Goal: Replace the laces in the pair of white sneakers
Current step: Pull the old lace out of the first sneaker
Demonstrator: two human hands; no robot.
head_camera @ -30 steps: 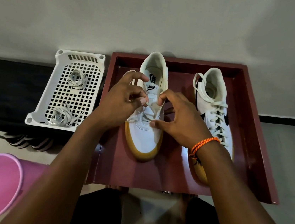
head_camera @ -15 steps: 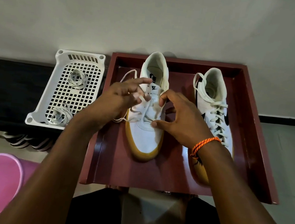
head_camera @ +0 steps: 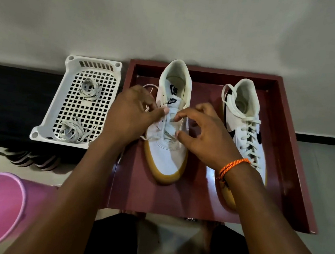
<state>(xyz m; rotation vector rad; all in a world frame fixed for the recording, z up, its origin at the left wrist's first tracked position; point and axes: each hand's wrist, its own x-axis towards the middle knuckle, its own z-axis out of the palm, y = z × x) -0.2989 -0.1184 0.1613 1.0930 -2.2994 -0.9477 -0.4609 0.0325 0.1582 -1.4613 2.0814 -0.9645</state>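
The lace (head_camera: 147, 138) in the middle sneaker (head_camera: 167, 148) is a thin, flat, soft cord. I think it weighs almost nothing and bends everywhere, so it must be taken near the eyelet or at its stiff tip, and pulled slowly, otherwise it can catch. The sneaker itself looks light but firm, with a stiff gum sole; it probably needs one hand to steady it while the other pulls.

This sneaker stands in the centre of the frame, inside a dark red tray (head_camera: 284, 162), toe toward the person. It is white with a tan sole and a black logo on the tongue. Most eyelets are already without lace; a loose piece hangs out on its left side.

The left hand (head_camera: 131, 115) seems to pinch the lace beside the tongue, fingers curled. The right hand (head_camera: 201, 135) has curled fingers on the lacing area, but whether it holds something I cannot tell.

The second sneaker (head_camera: 243, 140), at the right, is fully laced. Two lace bundles (head_camera: 90, 90) lie in the white basket (head_camera: 94, 65) at the left.
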